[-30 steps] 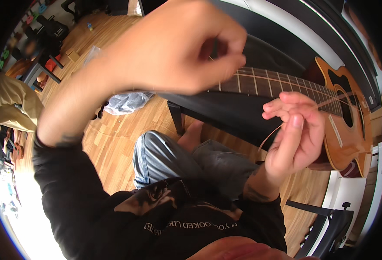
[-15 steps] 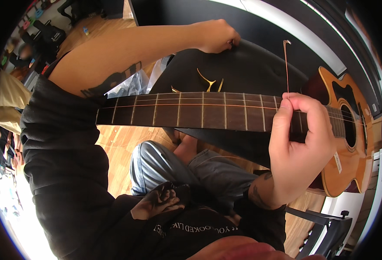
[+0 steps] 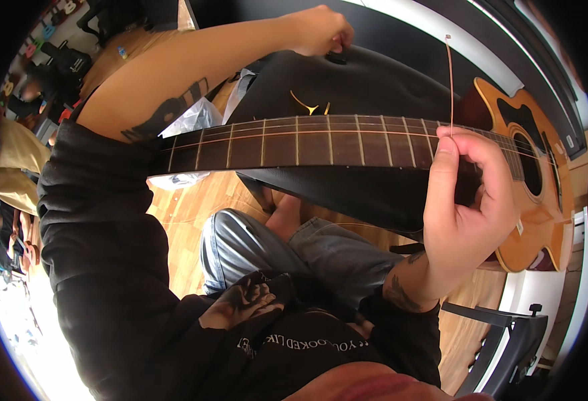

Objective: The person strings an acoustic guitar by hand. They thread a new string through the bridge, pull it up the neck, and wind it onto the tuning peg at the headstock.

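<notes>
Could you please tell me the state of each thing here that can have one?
Left hand: fingers curled; whether it holds anything is unclear
Right hand: thumb and forefinger pinched together
Copper-coloured guitar string: pinched, free end standing up
Acoustic guitar: front in view, strings along its neck
Gold-coloured tool: partly hidden behind the neck
Plastic bag: crumpled

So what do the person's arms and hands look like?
The left sleeve and right sleeve are black, the left one bunched in folds. The left forearm has a big dark tattoo; the right forearm has smaller dark tattoos. The left hand and right hand wear no gloves.
</notes>
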Demonstrator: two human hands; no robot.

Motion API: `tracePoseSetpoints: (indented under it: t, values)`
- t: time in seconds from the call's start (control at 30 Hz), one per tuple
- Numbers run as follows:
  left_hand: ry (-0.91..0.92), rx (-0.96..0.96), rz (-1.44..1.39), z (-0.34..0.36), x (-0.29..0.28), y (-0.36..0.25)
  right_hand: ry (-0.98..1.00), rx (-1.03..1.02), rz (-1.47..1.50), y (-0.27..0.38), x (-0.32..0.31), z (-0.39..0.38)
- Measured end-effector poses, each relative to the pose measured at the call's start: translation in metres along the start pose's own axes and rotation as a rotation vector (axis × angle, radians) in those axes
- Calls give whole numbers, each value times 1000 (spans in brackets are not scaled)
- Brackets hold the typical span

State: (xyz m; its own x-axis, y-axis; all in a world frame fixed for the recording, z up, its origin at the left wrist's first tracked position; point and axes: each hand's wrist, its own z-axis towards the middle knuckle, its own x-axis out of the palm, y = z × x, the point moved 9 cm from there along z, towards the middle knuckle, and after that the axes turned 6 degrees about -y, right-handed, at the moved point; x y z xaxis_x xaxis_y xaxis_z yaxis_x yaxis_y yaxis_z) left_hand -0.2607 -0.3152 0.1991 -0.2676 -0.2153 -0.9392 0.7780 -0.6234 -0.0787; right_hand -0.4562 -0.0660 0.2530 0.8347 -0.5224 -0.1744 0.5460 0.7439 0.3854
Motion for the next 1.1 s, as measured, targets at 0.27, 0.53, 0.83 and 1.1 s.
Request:
tracePoseSetpoints:
  t: [0.27, 0.53, 0.83, 1.1]
  values:
    - [39, -17, -38, 9, 3, 16, -77, 11, -12, 19, -35, -9]
    - [-87, 88, -267, -22, -56, -83, -55, 237, 154, 3, -56, -20]
    - [9, 375, -1272, -90, -121, -251, -191, 321, 545, -6, -72, -22]
    - [44, 325, -1259, -82, -97, -262, -56, 277, 510, -9, -88, -34]
